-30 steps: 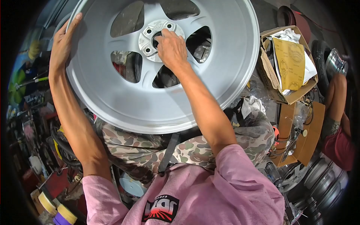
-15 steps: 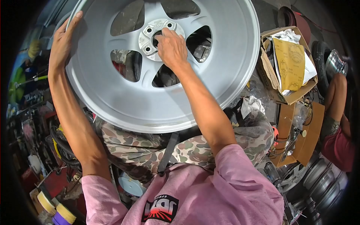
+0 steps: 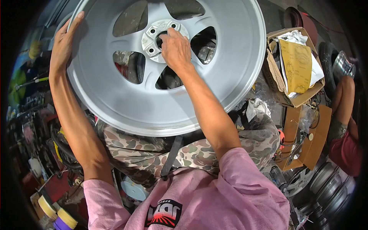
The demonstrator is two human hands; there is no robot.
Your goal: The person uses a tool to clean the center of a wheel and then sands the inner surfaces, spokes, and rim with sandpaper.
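Observation:
A large grey wheel rim (image 3: 115, 92) rests over the camouflage-patterned lap, its inner side and spokes facing up. My left hand (image 3: 63, 46) grips the rim's outer edge at the upper left, thumb on top and the other fingers hidden behind. At the hub (image 3: 153, 44), my right hand (image 3: 175, 48) lies with bent fingers on its right part, fingertips by the centre hole. Whether anything small is under those fingers cannot be seen. Several bolt holes show around the hub.
To the right stands a cardboard box (image 3: 283, 99) holding brown sandpaper (image 3: 297, 67) and white paper. Below it is an open carton (image 3: 320, 132). Another person (image 3: 345, 149) is at the far right, near stacked rims (image 3: 326, 188). Cables and yellow-edged round pads (image 3: 65, 220) lie at left.
My right hand has shifted very slightly at the hub. My left hand and the rim look the same.

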